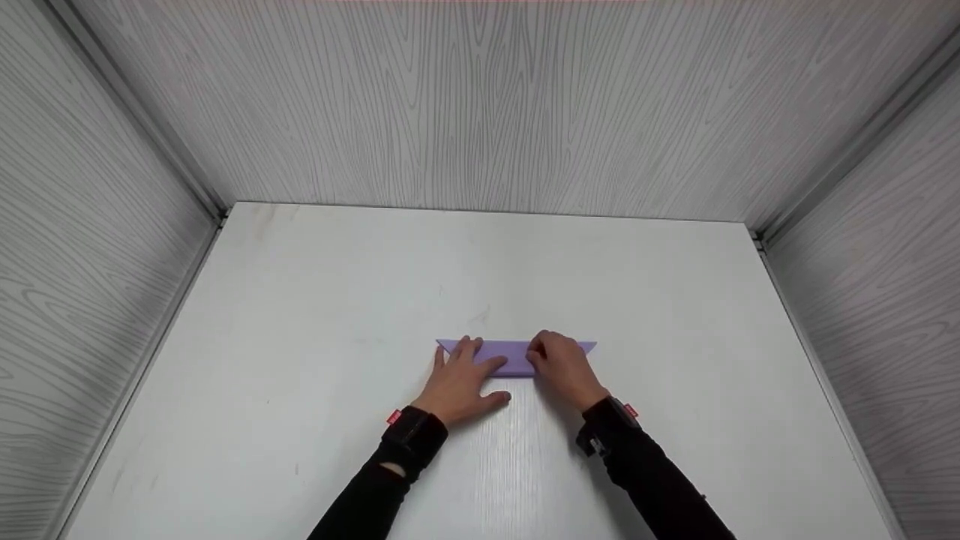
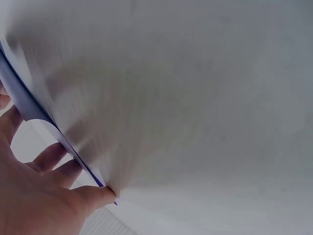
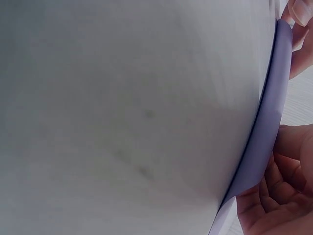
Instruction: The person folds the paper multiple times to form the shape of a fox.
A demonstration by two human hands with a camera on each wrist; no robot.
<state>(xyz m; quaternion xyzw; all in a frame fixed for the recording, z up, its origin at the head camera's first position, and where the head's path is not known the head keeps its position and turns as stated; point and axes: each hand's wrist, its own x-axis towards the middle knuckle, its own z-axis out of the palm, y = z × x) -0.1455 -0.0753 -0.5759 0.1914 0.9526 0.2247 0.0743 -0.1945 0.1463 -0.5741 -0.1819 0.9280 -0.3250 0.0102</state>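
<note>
A folded strip of purple paper lies across the middle of the white table, its two ends tapering to points. My left hand rests on the left part of the strip with spread fingers, the thumb down on the table in front of it. On the right part, my right hand has curled fingers, thumb and fingertips together at the paper. The right wrist view shows the thumb and bent fingers against the strip's near edge. In the left wrist view, fingers lie along the paper.
The white tabletop spreads around the paper, with a few faint marks on it. Grey wood-grain panels stand at the back, left and right. Dark bands circle both wrists.
</note>
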